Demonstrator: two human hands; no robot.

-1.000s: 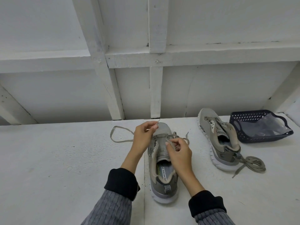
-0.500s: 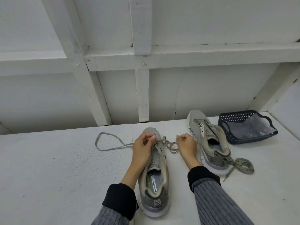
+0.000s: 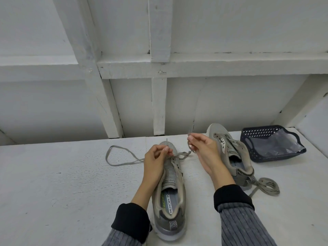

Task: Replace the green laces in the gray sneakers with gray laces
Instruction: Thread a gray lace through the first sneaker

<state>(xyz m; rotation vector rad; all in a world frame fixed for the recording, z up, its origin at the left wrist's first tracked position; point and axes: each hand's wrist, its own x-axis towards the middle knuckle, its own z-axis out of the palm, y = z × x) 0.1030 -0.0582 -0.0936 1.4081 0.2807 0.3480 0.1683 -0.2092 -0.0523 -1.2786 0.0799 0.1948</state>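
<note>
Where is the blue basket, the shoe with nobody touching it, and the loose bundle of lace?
blue basket (image 3: pixel 255 134): head view, on its far rim.
untouched shoe (image 3: pixel 215 129): head view, on its toe.
lace bundle (image 3: pixel 268 186): head view, on its coiled loops.

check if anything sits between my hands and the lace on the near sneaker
Nothing visible does. The left hand and the right hand each already pinch the gray lace at the toe eyelets of the near sneaker. The other sneaker lies behind the right hand.
</note>
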